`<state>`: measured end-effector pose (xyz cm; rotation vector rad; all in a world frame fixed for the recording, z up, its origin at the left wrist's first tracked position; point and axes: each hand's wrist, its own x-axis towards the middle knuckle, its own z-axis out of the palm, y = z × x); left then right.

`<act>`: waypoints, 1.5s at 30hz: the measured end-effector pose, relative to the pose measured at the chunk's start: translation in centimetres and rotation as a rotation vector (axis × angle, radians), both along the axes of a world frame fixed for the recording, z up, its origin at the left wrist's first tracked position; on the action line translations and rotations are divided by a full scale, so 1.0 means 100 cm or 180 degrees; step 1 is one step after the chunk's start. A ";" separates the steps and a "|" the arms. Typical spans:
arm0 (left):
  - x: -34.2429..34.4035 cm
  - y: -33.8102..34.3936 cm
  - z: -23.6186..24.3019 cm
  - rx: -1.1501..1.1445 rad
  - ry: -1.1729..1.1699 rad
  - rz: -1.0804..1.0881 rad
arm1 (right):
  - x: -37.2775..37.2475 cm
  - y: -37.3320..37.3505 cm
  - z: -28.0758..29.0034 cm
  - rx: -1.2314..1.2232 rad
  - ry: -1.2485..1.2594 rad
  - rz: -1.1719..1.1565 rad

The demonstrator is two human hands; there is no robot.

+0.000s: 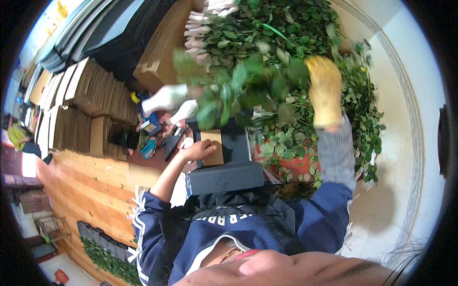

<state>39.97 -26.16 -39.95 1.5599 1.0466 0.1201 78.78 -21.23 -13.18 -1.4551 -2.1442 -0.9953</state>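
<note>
Navy sweatshirt lies nearest to us at six o'clock, with a ribbed dark pad just beyond it.

Our right hand, in a yellow glove, is at two o'clock, its fingers curled closed about the cut end of some leafy stems. They stretch across twelve o'clock, blurred, toward a white-covered head at ten to eleven. Our bare left hand is loosely curled near the middle, toward nine o'clock, over a cardboard strip; whether it has hold of anything, we cannot tell.

We judge the stems light and springy, the leaves soft and easily torn, the heads fragile. Thorns are possible, so the bare lower stem in the gloved fingers seems our best hold, with no squeezing at the heads.

For moving, teal scissors lie at nine o'clock, cardboard stacks rise at ten, and a leaf pile crowds one, ready to snag. Room seems wider over the wooden floor at eight and the pale floor at four.
</note>
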 end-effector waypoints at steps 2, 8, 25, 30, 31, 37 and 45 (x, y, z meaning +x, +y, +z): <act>-0.008 0.013 0.001 -0.0177 -0.0370 -0.0195 | 0.000 -0.048 -0.025 -0.0889 -0.0224 -0.0549; -0.016 0.026 0.020 -0.0402 0.0392 -0.0704 | 0.040 -0.144 -0.204 -0.3237 -0.0236 -0.1234; 0.000 -0.035 0.000 0.1575 -0.0512 -0.0187 | 0.037 -0.133 -0.214 -0.3728 -0.0280 -0.1048; 0.006 -0.028 0.037 0.3456 0.0534 -0.1458 | 0.035 -0.140 -0.240 -0.3086 0.0072 -0.0873; 0.008 -0.027 0.047 0.3779 0.0390 -0.1388 | 0.035 -0.141 -0.244 -0.3668 -0.0420 -0.1327; 0.006 -0.027 0.020 0.2515 -0.0063 -0.1078 | 0.051 -0.142 -0.230 -0.4481 0.0938 -0.0945; 0.002 -0.034 0.028 0.2442 0.0243 -0.1066 | 0.041 -0.051 -0.163 -0.4456 0.3104 -0.0221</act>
